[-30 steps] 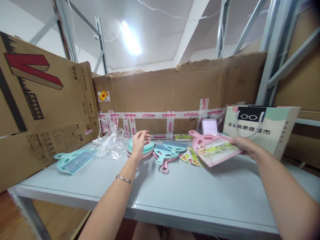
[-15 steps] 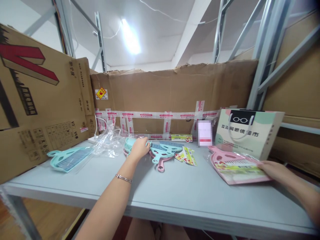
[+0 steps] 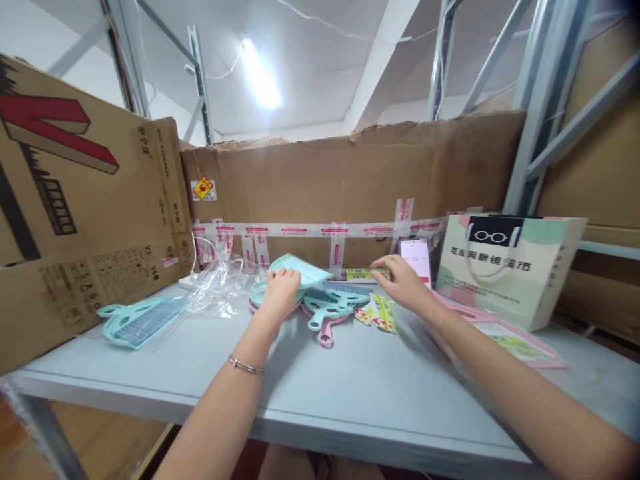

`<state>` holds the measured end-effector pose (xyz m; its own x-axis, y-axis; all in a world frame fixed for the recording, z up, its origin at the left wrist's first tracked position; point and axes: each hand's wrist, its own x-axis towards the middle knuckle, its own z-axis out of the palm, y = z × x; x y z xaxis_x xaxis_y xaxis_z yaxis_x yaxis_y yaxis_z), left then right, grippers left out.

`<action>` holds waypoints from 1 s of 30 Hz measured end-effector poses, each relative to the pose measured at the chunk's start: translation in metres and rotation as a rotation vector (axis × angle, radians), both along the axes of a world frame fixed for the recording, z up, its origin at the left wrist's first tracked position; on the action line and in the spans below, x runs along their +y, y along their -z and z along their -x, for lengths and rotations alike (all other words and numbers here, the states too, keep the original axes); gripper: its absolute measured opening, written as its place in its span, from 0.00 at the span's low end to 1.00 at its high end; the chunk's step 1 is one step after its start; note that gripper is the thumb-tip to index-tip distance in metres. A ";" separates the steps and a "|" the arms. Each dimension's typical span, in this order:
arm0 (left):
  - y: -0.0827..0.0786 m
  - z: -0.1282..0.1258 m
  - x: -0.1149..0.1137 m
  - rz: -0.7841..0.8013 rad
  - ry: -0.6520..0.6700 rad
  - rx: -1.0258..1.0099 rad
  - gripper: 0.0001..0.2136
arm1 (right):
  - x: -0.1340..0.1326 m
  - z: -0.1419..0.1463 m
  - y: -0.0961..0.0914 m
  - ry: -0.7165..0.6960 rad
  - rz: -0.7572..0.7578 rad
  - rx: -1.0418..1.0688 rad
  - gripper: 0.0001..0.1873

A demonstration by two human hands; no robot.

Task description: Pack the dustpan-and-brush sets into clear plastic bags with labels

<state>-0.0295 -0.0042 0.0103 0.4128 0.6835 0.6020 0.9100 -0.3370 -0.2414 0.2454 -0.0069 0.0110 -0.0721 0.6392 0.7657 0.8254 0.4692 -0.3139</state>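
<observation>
My left hand [image 3: 281, 292] grips a teal dustpan [image 3: 300, 271] and tilts it up from a stack of teal and pink dustpans [image 3: 260, 297]. My right hand [image 3: 403, 280] reaches over the table's middle, fingers pinched on a green and yellow printed card [image 3: 367, 274] near the cardboard wall. Between the hands lie small teal brushes [image 3: 333, 303] over a pink brush handle [image 3: 327, 332], with more printed cards [image 3: 381, 314] beside them. A packed pink dustpan set [image 3: 505, 333] lies flat on the table under my right forearm.
A grey table [image 3: 350, 387] is walled by cardboard boxes [image 3: 90, 200] at left and back. A teal brush in a bag [image 3: 135, 320] lies at left, beside crumpled clear plastic bags [image 3: 217, 287]. A phone [image 3: 416, 259] leans by a printed paper bag [image 3: 510, 263] at right.
My right hand set the packed pink dustpan set down at the right, let go, and moved left to the card. My left hand closed on the teal dustpan and lifted it.
</observation>
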 end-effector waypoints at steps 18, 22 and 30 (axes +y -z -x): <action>-0.008 -0.017 -0.008 0.617 0.597 -1.157 0.16 | -0.007 0.040 0.021 -0.475 0.580 0.869 0.23; -0.005 -0.013 -0.001 0.624 0.489 -1.121 0.12 | 0.006 0.038 0.033 -0.449 0.532 0.715 0.23; -0.007 -0.007 0.008 0.152 0.322 -1.247 0.09 | 0.027 0.030 0.066 -0.033 0.404 -0.307 0.20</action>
<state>-0.0221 0.0035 0.0170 -0.2092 0.7541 0.6226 0.3651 -0.5304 0.7651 0.2156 0.0202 -0.0550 -0.2807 0.8732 0.3983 0.8948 0.3882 -0.2205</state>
